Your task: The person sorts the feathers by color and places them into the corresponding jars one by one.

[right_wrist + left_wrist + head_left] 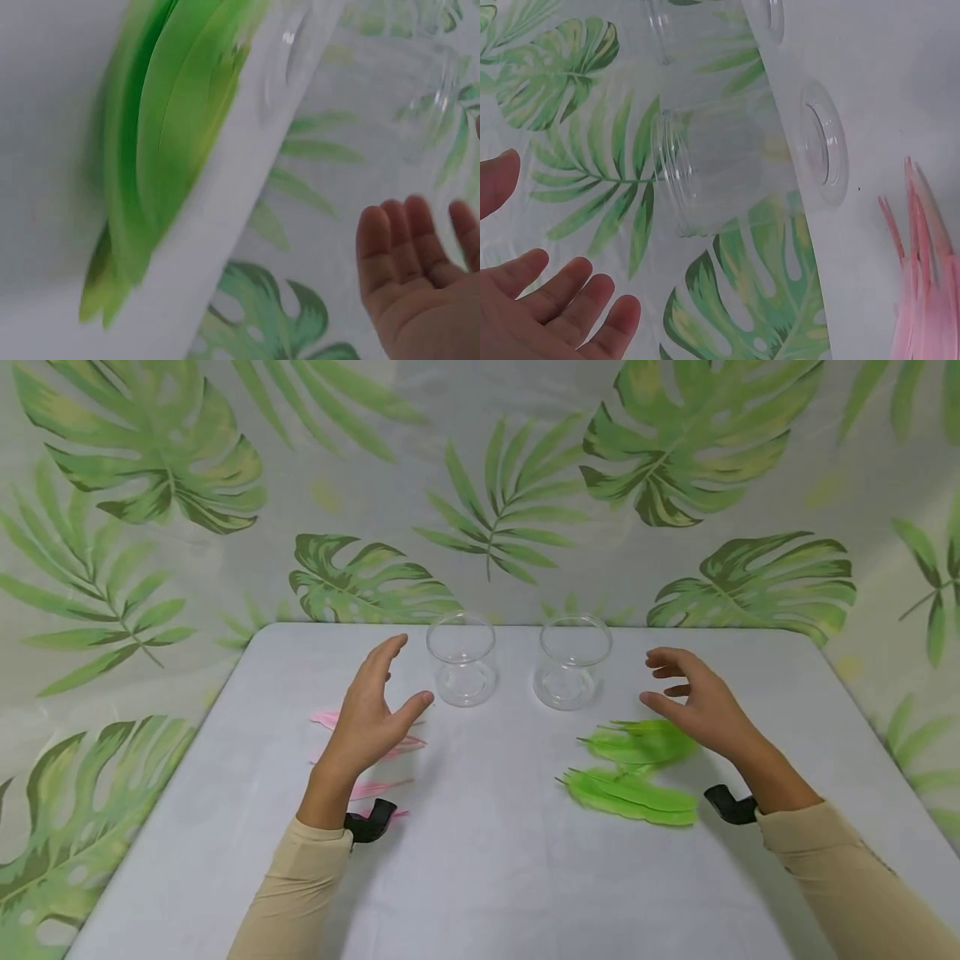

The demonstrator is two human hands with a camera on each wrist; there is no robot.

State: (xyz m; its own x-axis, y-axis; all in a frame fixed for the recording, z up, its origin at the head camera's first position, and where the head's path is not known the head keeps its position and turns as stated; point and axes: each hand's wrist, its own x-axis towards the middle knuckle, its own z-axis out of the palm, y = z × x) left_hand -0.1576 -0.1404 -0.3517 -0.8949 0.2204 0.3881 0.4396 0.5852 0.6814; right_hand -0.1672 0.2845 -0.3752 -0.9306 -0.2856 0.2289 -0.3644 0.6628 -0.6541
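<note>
My left hand (pixel 367 718) is held above the pink feathers (pixel 375 788), fingers spread and relaxed, with nothing in it. The hand and wrist hide part of those feathers in the head view. Just right of its fingertips stands a clear glass jar (pixel 463 672), upright. A second clear jar (pixel 572 677) stands to the right of the first. Over the far end of the green feathers (pixel 633 797) hovers my right hand (pixel 701 702), its fingers loosely bent and its palm bare. Several green feathers lie in two bunches, quills pointing left.
A white table (pixel 480 860) bears all of these things. Behind it hangs a leaf-printed cloth (pixel 495 527), which also shows along both sides. Each wrist carries a black camera mount, one at the left wrist (pixel 371 822) and one at the right (pixel 729 804).
</note>
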